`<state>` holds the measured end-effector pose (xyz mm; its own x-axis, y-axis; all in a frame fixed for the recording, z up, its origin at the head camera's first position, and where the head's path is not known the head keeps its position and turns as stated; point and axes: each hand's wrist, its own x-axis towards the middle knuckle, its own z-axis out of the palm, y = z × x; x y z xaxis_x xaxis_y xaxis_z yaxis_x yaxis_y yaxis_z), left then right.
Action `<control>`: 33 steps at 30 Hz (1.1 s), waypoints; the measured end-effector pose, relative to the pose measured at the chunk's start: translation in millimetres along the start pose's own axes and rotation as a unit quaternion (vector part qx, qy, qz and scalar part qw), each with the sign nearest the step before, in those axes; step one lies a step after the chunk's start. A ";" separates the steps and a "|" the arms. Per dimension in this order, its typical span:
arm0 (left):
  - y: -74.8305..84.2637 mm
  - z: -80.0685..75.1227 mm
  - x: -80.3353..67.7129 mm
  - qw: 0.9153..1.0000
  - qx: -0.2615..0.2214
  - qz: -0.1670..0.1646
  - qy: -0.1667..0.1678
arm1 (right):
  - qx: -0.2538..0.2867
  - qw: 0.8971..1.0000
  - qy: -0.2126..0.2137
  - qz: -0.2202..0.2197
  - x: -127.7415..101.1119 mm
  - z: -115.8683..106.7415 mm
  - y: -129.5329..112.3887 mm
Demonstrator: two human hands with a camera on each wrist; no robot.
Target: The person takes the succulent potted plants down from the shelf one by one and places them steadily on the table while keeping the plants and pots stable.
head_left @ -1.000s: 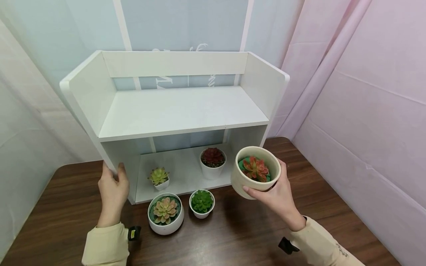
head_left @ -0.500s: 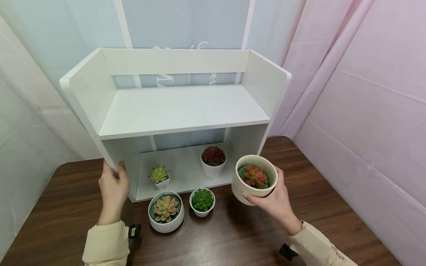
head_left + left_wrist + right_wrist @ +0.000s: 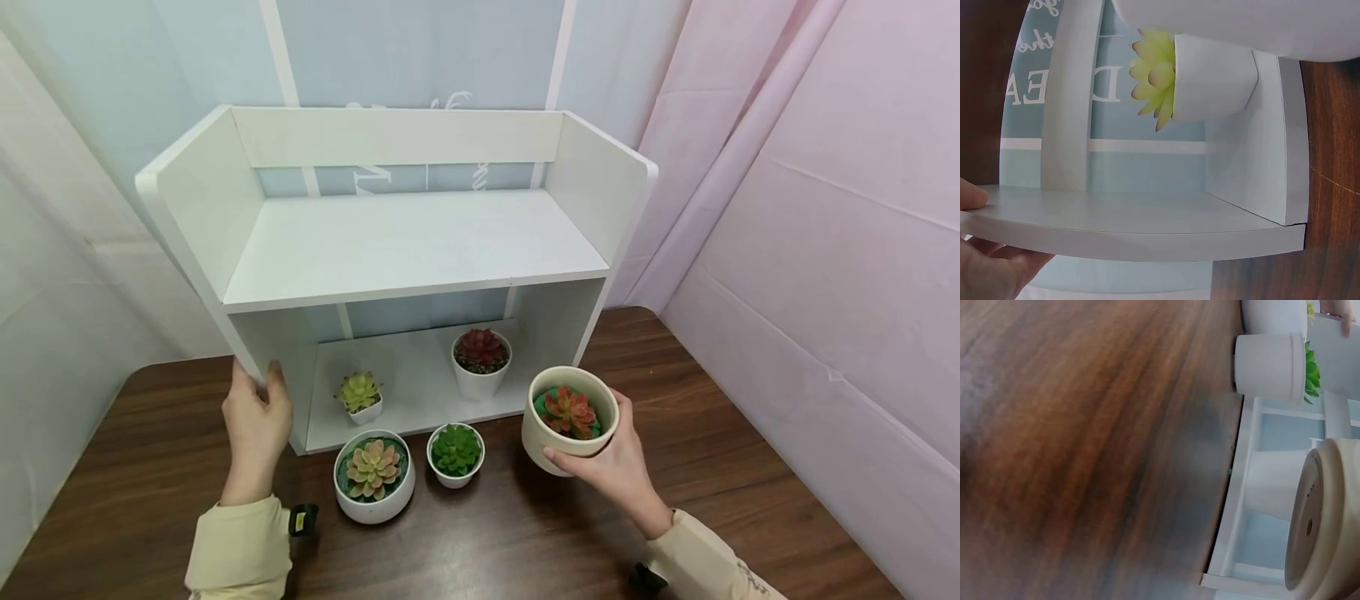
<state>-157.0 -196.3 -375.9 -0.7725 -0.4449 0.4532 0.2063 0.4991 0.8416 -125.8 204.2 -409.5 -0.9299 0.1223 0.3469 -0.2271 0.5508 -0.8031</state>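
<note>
Head view: cream pot (image 3: 568,421) in right hand (image 3: 611,471).

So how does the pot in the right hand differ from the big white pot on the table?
The cream pot is gripped by the right hand; the white pot stands untouched on the table. The cream pot's walls rise well above its red-orange succulent; the white pot's pink-green succulent sits about level with the rim. The cream pot tilts slightly; the white pot is upright. Both are round with green filler.
</note>
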 end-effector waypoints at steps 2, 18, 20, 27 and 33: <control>-0.5 0.1 0.1 1.000 0.000 0.001 0.001 | 0.001 1.000 -0.003 0.003 -0.8 1.4 2.5; -2.2 0.6 0.4 1.000 0.002 0.006 0.002 | -0.024 0.999 -0.028 0.010 -7.1 9.3 12.9; -2.2 0.8 0.5 1.000 0.001 0.006 0.002 | -0.026 0.999 -0.030 0.012 -7.5 9.9 13.0; -2.8 1.1 0.1 1.000 0.000 0.006 0.004 | -0.034 0.999 -0.038 0.020 -8.2 12.1 16.4; -2.3 0.9 0.3 1.000 -0.002 0.007 0.003 | -0.041 0.998 -0.043 0.023 -8.5 14.0 20.2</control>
<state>-158.3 -197.0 -378.0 -0.7659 -0.4427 0.4663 0.2190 0.5022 0.8366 -126.5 202.7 -435.4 -0.9609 0.0801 0.2651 -0.1626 0.6117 -0.7742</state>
